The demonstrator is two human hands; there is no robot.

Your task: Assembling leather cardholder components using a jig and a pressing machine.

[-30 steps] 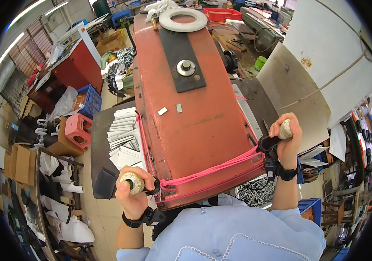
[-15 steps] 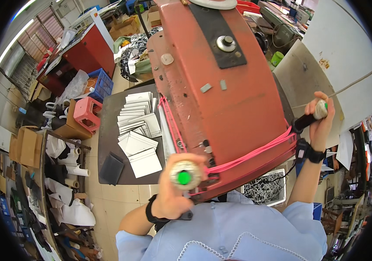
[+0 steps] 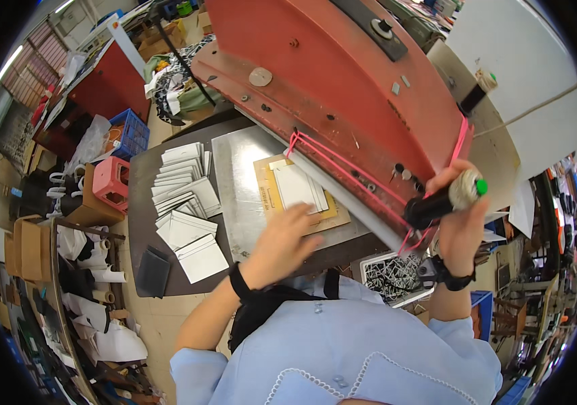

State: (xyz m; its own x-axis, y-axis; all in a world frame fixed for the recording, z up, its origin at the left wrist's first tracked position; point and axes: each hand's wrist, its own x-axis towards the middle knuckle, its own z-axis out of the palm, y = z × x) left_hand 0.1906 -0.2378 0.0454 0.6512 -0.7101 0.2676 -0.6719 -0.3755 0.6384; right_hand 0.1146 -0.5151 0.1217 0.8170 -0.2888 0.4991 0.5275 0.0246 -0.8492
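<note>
My right hand (image 3: 460, 233) is wrapped round a black handle (image 3: 430, 206) with a pale wrapped end and green button, on the corner of a red press arm (image 3: 322, 74). A second handle (image 3: 479, 93) at the arm's far right has no hand on it. My left hand (image 3: 278, 243), fingers spread, reaches over a yellow board (image 3: 344, 217) on a metal plate (image 3: 234, 169). Its fingertips are at the near edge of a white rectangular piece (image 3: 295, 185) on that board; whether they touch cannot be told. Pink cords (image 3: 342, 162) run along the arm.
Overlapping white panels (image 3: 187, 192) lie on the dark table (image 3: 141, 223) left of the plate, with a black folded piece (image 3: 153, 271) nearby. A white bin (image 3: 396, 278) of scraps stands below the arm. A pink stool (image 3: 109, 183) and a rack (image 3: 92, 277) of rolls are at left.
The red arm has swung to the right, uncovering the plate, yellow board and white piece. My left hand has left its handle for the board; my right hand has switched to that handle.
</note>
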